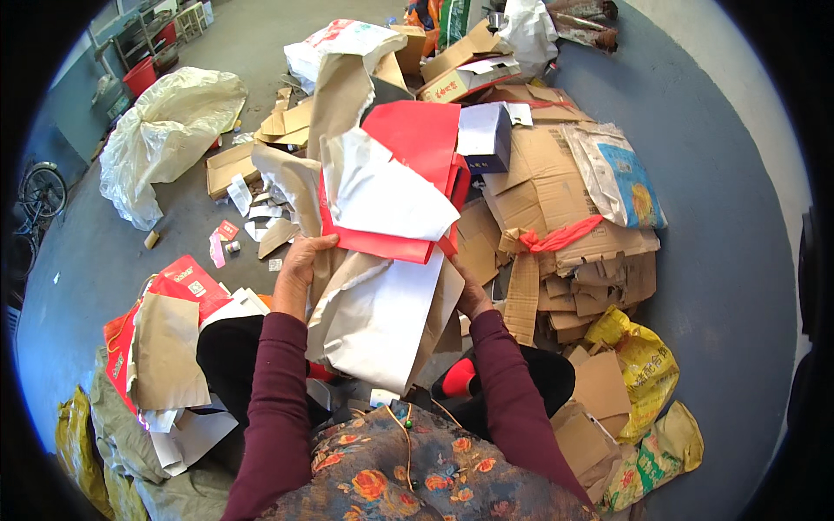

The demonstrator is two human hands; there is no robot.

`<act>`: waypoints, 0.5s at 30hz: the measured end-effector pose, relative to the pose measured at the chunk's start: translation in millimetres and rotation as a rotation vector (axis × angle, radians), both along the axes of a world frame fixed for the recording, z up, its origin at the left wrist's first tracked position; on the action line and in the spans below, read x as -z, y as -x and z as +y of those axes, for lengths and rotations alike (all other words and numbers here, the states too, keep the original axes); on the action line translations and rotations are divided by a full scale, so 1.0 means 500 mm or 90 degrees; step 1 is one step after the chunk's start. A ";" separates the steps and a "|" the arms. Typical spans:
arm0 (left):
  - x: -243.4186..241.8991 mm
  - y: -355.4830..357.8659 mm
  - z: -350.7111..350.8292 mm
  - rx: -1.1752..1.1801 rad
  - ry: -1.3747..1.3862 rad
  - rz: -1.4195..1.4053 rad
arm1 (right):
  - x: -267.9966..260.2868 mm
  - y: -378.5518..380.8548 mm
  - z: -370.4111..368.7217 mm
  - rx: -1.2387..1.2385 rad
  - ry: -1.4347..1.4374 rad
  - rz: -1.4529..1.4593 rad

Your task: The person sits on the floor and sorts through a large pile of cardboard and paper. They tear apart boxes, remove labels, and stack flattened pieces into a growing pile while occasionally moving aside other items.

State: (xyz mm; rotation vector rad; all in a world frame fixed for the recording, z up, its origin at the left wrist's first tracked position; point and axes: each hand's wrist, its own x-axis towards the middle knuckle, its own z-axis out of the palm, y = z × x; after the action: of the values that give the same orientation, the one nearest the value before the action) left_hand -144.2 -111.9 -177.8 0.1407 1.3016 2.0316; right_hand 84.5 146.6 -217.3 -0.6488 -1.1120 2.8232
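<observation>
Both my hands hold a loose stack of paper in front of my knees. My left hand (296, 267) grips its left edge, thumb on top of a red paper bag (417, 130). At the right edge, my right hand (470, 286) has hold of the stack, its fingers partly hidden under the paper. A torn white sheet (384, 195) lies over the red bag. Below the bag, a white sheet with brown backing (384, 319) hangs towards my lap. Crumpled brown paper (335, 98) sticks out beyond the far side.
A tied bundle of flattened cardboard (554, 189) stands to the right, with a dark blue box (485, 137) beside it. Red bags and brown paper (172, 352) are piled by my left knee. A clear plastic sheet (169, 137) lies far left; yellow sacks (642, 371) sit at right.
</observation>
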 end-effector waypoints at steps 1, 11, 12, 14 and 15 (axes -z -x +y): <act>0.000 0.000 0.005 -0.006 0.011 0.002 | -0.013 -0.001 0.002 0.001 -0.032 -0.009; 0.029 0.043 0.100 -0.052 0.379 0.303 | -0.234 0.099 -0.029 -0.004 -0.182 -0.023; 0.019 0.030 0.112 -0.060 0.406 0.349 | -0.229 0.105 -0.026 -0.017 -0.182 -0.021; 0.003 0.017 0.129 -0.061 0.495 0.454 | -0.226 0.099 -0.017 -0.001 -0.195 -0.032; 0.001 0.014 0.128 -0.078 0.502 0.487 | -0.231 0.101 -0.022 0.002 -0.200 -0.036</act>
State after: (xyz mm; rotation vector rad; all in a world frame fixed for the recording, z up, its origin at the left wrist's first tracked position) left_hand -151.2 -47.8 -178.1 0.5036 2.5371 1.4271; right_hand 33.9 135.7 -101.6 -0.7020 -1.5165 2.5570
